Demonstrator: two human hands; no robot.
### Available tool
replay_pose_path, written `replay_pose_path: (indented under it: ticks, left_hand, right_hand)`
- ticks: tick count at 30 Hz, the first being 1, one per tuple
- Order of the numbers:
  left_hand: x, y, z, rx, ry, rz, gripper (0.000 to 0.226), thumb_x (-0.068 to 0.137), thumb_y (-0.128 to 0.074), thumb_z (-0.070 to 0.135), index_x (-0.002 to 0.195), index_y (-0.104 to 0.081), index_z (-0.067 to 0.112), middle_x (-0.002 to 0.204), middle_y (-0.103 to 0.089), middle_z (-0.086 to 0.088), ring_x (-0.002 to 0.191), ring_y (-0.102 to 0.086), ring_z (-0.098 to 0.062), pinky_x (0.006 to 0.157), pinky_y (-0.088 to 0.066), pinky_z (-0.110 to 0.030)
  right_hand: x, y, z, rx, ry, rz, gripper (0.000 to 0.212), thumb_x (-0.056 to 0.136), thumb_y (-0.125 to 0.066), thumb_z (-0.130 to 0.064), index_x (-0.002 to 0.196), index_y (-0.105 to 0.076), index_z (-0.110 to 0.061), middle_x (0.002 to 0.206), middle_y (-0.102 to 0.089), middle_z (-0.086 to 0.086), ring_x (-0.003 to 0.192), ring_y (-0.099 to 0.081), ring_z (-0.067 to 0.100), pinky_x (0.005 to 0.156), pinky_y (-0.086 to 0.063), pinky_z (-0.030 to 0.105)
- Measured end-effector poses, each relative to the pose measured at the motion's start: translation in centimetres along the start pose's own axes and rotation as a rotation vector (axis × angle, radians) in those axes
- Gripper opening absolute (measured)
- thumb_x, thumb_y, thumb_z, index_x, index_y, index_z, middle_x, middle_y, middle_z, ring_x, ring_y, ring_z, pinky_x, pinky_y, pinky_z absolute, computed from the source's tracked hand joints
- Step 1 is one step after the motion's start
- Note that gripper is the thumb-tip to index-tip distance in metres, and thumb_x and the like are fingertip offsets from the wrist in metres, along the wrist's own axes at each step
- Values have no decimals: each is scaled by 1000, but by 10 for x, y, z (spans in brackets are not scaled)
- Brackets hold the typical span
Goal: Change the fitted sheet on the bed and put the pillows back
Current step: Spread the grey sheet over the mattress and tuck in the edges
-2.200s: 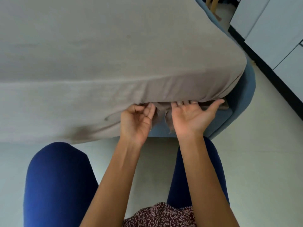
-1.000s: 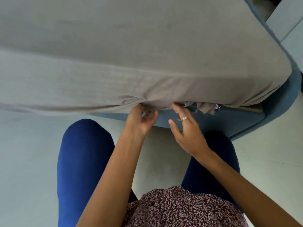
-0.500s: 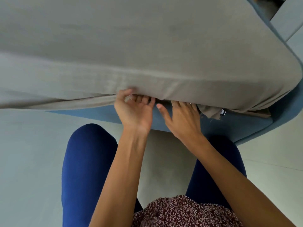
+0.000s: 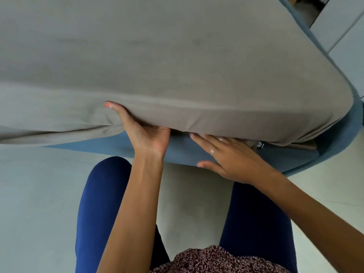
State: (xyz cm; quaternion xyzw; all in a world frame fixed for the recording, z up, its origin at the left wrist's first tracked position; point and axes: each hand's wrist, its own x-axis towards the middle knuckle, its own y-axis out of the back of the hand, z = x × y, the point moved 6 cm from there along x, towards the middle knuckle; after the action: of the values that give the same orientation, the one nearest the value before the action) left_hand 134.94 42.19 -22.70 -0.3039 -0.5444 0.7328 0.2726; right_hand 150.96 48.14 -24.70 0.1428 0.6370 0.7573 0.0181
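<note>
The left hand [image 4: 146,134] holds up the mattress edge, fingers hidden under the fitted sheet [image 4: 177,71], and the loose hem lies just right of it, touching the flat, spread right hand [image 4: 232,158].

Soft, even daylight fills the scene, without glare. A faint shadow lies under the mattress edge [image 4: 216,123]. Wide-angle distortion bends the far right edges, and fine detail looks slightly soft.
</note>
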Motion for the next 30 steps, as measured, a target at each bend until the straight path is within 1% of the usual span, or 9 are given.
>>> replay_pose_path:
  ticks: [3,7,10,12,14,20,24,27,30]
  left_hand:
    - [-1,1,0,16,-19,23,73,85,-40,75,135,-55,24,132,-60,0,120,-59,-25,103,-45,-46]
    - [-3,4,1,91,-42,78,72,85,-35,75,134,-55,26,128,-63,0,116,-61,-25,100,-48,-47]
    - [-7,8,9,193,-38,126,67,87,-35,74,131,-57,27,126,-65,1,116,-62,-24,103,-45,-48]
    - [-12,12,17,260,-19,206,60,88,-42,70,125,-60,27,121,-67,1,111,-64,-24,99,-48,-49]
    - [-19,18,23,349,-25,306,50,88,-50,64,117,-62,24,119,-68,0,108,-65,-23,95,-51,-46]
    - [-46,46,54,584,-173,540,36,88,-64,45,97,-57,10,115,-60,-8,109,-62,-19,93,-52,-30]
    - [-50,63,83,546,-129,569,26,95,-57,37,91,-54,12,108,-60,-7,106,-62,-20,94,-51,-31]
    - [-50,76,105,531,-139,590,20,97,-55,28,108,-58,11,104,-55,-4,113,-59,-21,91,-49,-29]
    - [-47,83,118,560,-170,649,24,97,-54,21,121,-55,16,124,-49,-5,120,-53,-24,91,-47,-31]
  right_hand:
    - [-54,13,7,4,37,102,58,102,-32,-47,143,-42,-7,150,-38,9,139,-36,21,112,-32,35]
    - [-82,8,32,-95,-226,104,70,98,-25,-57,144,-39,-5,145,-45,12,134,-40,22,108,-36,37]
    - [-59,6,47,-134,-420,166,78,96,-22,-63,114,-65,0,103,-70,16,94,-66,31,76,-54,37]
    - [-39,7,50,-131,-493,202,78,96,-24,-65,86,-69,-2,74,-68,13,65,-66,31,54,-50,30]
    - [-30,5,51,-124,-534,208,75,94,-27,-66,81,-70,-6,68,-67,10,59,-64,29,51,-45,27]
    - [-46,2,65,109,-347,12,83,91,-11,-70,122,-58,-10,116,-66,10,107,-60,29,88,-48,34]
    - [-62,6,62,22,-226,8,72,98,-14,-58,134,-52,-8,125,-62,9,112,-58,25,92,-47,37]
    - [-73,6,41,-37,-229,80,58,101,-22,-43,137,-49,-6,133,-56,16,117,-53,31,98,-40,44]
    - [-76,7,-1,34,-199,203,46,94,-40,-29,126,-60,-3,140,-49,17,126,-46,30,104,-36,46]
